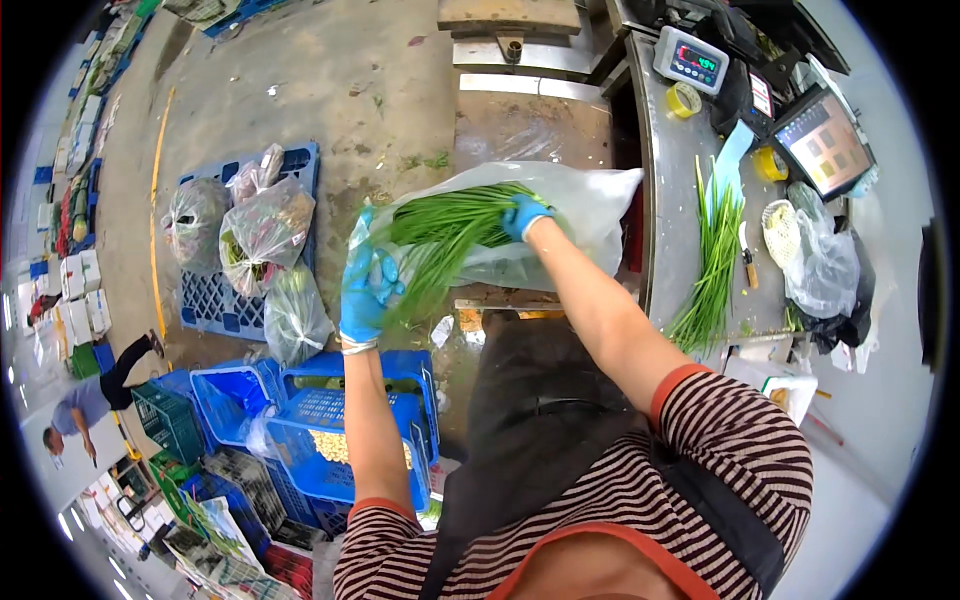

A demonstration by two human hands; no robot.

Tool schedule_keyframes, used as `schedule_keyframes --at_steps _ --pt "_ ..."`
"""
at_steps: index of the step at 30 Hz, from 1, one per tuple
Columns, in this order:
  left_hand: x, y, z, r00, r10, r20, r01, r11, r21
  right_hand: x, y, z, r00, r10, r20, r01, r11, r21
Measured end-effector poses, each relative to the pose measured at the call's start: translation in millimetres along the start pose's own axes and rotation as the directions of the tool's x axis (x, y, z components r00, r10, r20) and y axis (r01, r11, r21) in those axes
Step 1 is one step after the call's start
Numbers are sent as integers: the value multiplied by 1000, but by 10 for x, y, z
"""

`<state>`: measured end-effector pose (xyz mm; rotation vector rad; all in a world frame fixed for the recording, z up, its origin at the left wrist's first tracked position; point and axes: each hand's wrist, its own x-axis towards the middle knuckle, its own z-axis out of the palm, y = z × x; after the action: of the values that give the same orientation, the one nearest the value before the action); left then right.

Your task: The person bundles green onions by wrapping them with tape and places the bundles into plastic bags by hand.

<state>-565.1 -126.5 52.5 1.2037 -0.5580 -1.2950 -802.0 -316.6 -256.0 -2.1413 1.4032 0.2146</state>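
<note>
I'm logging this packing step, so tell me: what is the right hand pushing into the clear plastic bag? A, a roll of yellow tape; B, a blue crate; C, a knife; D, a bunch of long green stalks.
D: the right hand, in a blue glove, grips a bunch of long green stalks inside the clear plastic bag, whose mouth the left hand holds.

A steel counter (672, 190) runs down the right of the frame. On it lie a scale (691, 60) at the top, tape rolls (684, 99), loose chives (712, 262), a knife (748, 262) and a clear bag (822, 268). On the concrete floor (330, 90), a blue pallet (215, 300) at left carries filled bags (262, 232); blue crates (330, 440) stand at lower left.
</note>
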Motion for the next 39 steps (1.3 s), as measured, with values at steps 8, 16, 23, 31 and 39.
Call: schedule_keyframes --at_steps 8,16,23,31,39 --pt "-1 -203 -310 995 42 -95 -45 998 -35 -1293 -1 -879 937 213 278 -221 -256 941" --pt "-29 -502 -579 940 60 -335 36 962 272 -2171 -594 -1243 953 -262 -152 302 863 404" --pt "-250 -538 -722 711 310 -631 -41 914 403 -3185 -964 -1913 910 -351 -220 401 613 681" --pt "-394 -249 -112 666 544 -510 -164 774 612 -3600 -579 -2487 879 -214 -427 439 714 545" --pt "-359 -271 296 684 462 -565 -81 817 570 -3546 472 -2482 848 170 -503 156 825 542"
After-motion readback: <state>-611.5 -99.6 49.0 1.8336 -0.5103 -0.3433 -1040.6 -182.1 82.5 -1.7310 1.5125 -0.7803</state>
